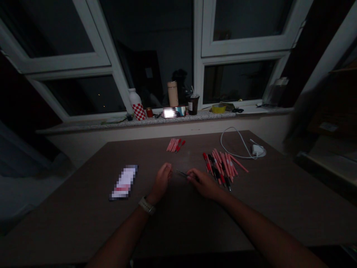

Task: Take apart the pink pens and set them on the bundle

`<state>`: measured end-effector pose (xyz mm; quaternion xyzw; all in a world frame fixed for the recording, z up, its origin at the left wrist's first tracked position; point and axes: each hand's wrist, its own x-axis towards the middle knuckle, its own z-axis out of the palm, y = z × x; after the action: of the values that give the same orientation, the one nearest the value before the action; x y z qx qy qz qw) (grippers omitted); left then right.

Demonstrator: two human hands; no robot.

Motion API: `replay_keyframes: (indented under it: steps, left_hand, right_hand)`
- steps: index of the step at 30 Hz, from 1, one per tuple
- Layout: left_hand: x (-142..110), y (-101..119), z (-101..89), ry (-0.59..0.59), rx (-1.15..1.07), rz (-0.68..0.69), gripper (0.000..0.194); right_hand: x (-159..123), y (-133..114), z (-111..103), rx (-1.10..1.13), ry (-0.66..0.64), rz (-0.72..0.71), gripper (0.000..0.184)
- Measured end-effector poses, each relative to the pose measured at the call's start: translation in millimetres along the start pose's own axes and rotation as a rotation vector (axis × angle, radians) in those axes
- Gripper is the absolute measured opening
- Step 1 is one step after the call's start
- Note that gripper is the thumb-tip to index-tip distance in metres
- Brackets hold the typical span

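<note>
Over the middle of the table [173, 227], my right hand [203, 183] grips a slim dark pen [182, 173], its thin tip pointing left. My left hand [162, 181], with a pale watch on the wrist, is closed just left of that tip. Whatever its fingers may hold is hidden. Right of my right hand lies a loose pile of pens [224, 163] in pink, red and black. A smaller row of pink and red pens [174, 145] rests farther back, beyond both hands.
A phone [124, 182] with a lit screen lies at the left. White charging cable [237, 154] and its adapter [258, 150] sit at the back right. Along the windowsill stand a checkered bottle [138, 108], a beige flask [173, 95], a dark drink cup [193, 104] and yellow tape [218, 108].
</note>
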<state>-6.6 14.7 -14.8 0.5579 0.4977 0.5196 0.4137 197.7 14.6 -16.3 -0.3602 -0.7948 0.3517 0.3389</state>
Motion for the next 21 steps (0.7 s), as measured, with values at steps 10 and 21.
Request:
replay_keyframes:
  steps: [10,21]
  left_hand:
    - [4,-1,6.8,0.005,-0.561,-0.165,0.024]
    - [0,-1,15.8,0.068,-0.276,0.032,0.025]
  right_hand:
    - [-2,2,10,0.013,-0.067,-0.009,0.014]
    - [-3,0,21,0.016,-0.075,-0.011,0.013]
